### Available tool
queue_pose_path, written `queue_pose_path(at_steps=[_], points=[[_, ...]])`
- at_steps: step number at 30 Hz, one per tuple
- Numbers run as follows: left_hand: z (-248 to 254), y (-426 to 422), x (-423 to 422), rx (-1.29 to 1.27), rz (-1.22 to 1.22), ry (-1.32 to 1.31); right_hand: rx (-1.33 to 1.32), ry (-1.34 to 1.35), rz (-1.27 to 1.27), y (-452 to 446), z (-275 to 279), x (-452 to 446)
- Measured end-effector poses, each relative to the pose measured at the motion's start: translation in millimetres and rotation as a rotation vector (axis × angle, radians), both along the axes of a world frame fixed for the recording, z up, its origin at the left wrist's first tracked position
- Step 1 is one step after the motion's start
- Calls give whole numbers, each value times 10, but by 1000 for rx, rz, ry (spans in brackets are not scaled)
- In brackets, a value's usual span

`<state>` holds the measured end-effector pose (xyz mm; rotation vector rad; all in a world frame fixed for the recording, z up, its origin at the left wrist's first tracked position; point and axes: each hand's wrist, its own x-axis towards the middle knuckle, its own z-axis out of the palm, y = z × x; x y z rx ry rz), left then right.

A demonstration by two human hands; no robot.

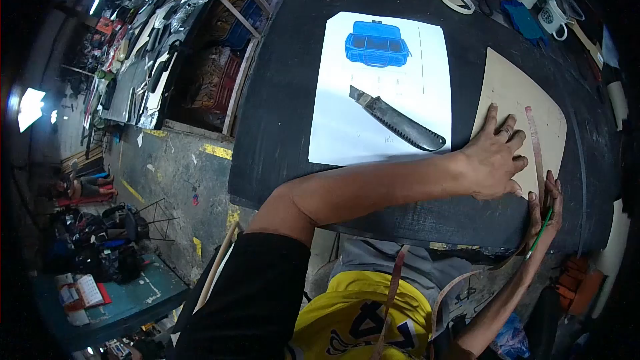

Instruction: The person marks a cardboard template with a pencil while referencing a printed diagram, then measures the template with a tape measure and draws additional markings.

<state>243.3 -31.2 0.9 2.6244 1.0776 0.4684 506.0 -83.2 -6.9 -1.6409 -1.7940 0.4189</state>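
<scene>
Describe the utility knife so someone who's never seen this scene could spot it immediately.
On the black table, find the white sheet bearing a blue bag picture. The utility knife lies diagonally below that picture: dark, ridge-edged, and the only tool on the sheet.

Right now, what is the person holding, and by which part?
The right hand seems to hold the tape by the near edge of the card; the left hand grips nothing, spread on the card.
</scene>
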Motion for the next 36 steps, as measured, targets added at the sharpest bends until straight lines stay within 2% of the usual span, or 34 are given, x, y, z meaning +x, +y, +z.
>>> queue_pose_path(at_steps=[7, 15, 17, 19, 27, 30, 36], points=[[-151, 50, -21, 85, 21, -38, -33, -32, -17, -19, 76, -65], [-18, -8, -91, 26, 69, 32, 20, 41, 1, 16, -32, 2], [30, -5, -40, 24, 11, 18, 33, 112, 20, 0, -21, 13], [-54, -7, -23, 51, 95, 32, 7, 135, -34, -24, 55, -56], [-9, -14, -4, 138, 70, 50, 82, 51, -111, -55, 102, -9], [40, -16, -1, 104, 109, 178, 54, 290, -131, -54, 75, -12], [38, -8, 15, 125, 105, 186, 12, 200, -168, -62, 107, 14]])
